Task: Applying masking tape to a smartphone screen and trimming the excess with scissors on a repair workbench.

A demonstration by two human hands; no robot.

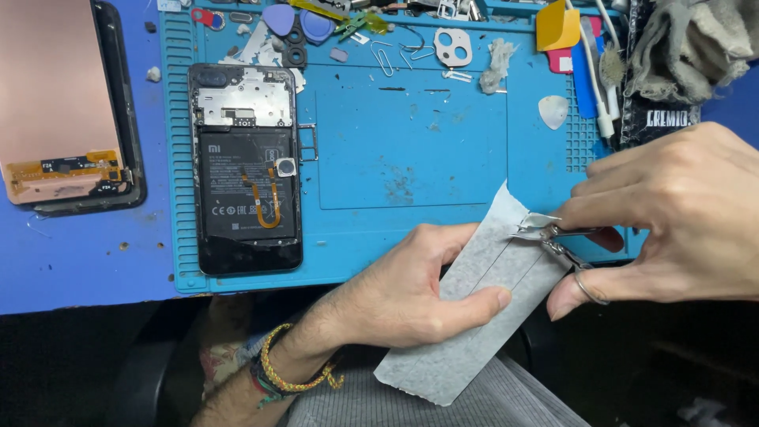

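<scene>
I am holding a grey adhesive strip [482, 308] in my left hand [403, 296], thumb pressed flat along its top face and the other fingers curled underneath, pinching it just off the front edge of the blue repair mat [411, 134]. My right hand [672, 217] is working small scissors [557, 237], one finger through a ring and the rest bunched tight around the handles, the blades biting into the strip's far end. To cut well, I judge I should be keeping the strip taut and level and following the line running along its length, advancing in short snips.

On the mat, an opened smartphone [247, 170] is lying back-off, battery and orange flex cable exposed, well apart from my hands. The mat's upper tray slots are holding guitar-pick pry tools [278, 19], paper clips [385, 57] and a camera bezel [453, 46]. A detached screen [59, 103] is lying left of the mat.
</scene>
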